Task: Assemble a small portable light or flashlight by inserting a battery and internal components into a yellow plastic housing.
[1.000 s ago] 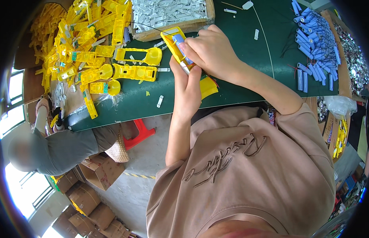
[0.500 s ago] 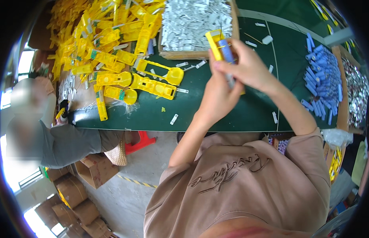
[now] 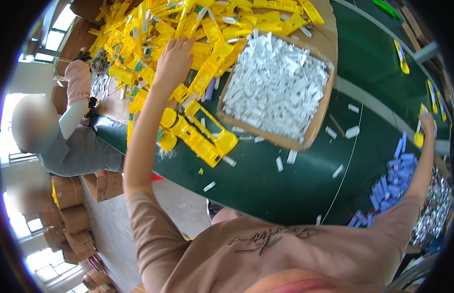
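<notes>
Head view: we find the left hand (image 3: 174,63) stretched over a heap of hollow yellow plastic shells (image 3: 207,73), its fingers extended and slightly parted. Their undersides are hidden, so we cannot tell whether they pinch a shell. The forearm hides part of the heap below them, and the picture's upper edge cuts off the part beyond.

Out by the dark rim, the right hand (image 3: 427,124) meets a slim yellow-and-white plastic piece (image 3: 418,140). It is too small there for us to tell whether the fingers grip it or only touch it; they cover its middle. Similar pieces lie just right of these fingers. Nearer the body, blue cylindrical batteries (image 3: 395,178) and a heap of shiny silver parts (image 3: 432,210) flank the forearm, the sleeve overlapping both.

Between the two hands, an open brown cardboard box (image 3: 316,128) of small white plastic strips (image 3: 275,88) stands in the way on the green table (image 3: 295,195). Well left of the left fingers, we see a grey-clothed co-worker (image 3: 75,149), head blurred.
</notes>
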The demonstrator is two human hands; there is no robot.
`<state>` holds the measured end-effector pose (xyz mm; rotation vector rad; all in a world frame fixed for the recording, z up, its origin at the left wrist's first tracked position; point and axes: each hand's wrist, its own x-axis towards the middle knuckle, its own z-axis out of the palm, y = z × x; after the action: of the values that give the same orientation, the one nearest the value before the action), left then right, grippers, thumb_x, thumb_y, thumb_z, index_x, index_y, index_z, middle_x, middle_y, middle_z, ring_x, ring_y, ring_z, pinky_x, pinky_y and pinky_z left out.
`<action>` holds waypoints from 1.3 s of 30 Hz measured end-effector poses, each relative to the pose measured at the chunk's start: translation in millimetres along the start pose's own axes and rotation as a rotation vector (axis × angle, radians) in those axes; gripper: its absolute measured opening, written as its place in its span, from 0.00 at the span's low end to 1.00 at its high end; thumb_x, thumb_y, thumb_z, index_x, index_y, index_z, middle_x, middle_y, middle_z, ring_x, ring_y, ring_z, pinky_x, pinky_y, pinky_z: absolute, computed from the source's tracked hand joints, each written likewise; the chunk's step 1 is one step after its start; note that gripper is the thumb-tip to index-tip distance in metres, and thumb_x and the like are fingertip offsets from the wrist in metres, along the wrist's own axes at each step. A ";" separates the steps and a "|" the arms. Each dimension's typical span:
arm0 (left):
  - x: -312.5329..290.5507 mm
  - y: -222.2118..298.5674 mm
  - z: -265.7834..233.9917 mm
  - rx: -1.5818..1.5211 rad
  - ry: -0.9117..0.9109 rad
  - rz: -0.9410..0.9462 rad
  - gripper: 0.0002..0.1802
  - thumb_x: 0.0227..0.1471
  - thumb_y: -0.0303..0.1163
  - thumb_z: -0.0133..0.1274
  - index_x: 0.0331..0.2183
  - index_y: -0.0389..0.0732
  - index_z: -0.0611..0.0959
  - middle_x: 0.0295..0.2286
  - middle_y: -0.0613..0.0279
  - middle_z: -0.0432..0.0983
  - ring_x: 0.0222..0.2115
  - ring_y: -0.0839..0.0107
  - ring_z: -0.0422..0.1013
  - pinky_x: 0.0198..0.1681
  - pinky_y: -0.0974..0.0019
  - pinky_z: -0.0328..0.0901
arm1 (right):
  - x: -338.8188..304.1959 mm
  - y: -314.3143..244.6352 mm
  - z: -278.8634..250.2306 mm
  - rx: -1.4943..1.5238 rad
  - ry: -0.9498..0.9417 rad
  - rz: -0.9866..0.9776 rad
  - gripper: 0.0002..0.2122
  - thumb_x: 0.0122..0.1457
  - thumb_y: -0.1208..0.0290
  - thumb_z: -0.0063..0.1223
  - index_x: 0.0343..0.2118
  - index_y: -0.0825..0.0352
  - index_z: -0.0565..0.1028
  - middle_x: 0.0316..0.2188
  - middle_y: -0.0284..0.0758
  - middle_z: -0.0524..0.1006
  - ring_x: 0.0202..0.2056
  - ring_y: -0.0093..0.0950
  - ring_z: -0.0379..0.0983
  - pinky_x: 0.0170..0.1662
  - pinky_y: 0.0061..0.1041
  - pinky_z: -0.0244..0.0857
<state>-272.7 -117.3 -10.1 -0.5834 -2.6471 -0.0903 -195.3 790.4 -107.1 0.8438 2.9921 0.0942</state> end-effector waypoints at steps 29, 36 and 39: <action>37.8 -15.1 -94.8 -0.869 0.263 -0.464 0.15 0.50 0.38 0.49 0.35 0.36 0.77 0.30 0.67 0.73 0.28 0.82 0.69 0.32 0.77 0.65 | -3.0 -95.7 -30.3 0.015 0.260 0.068 0.23 0.51 0.56 0.43 0.40 0.76 0.67 0.39 0.52 0.69 0.41 0.44 0.67 0.44 0.33 0.60; 43.6 7.1 -112.1 -1.099 0.333 -0.368 0.15 0.51 0.34 0.46 0.38 0.35 0.73 0.32 0.59 0.74 0.32 0.76 0.71 0.34 0.74 0.66 | -5.6 -60.2 -68.8 -0.022 0.629 -0.307 0.18 0.57 0.63 0.37 0.46 0.69 0.65 0.40 0.49 0.69 0.40 0.43 0.67 0.42 0.33 0.61; 29.0 53.6 -146.1 -1.221 0.389 -0.337 0.15 0.53 0.34 0.40 0.39 0.35 0.68 0.32 0.52 0.73 0.32 0.69 0.72 0.35 0.71 0.67 | -128.4 -259.3 -136.4 0.818 0.260 -0.603 0.14 0.57 0.70 0.42 0.46 0.64 0.67 0.38 0.37 0.71 0.40 0.24 0.68 0.45 0.20 0.59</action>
<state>-216.9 -79.5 133.1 -0.3639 -2.0177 -1.7663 -227.2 495.8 13.5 -0.1442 3.3520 -1.1618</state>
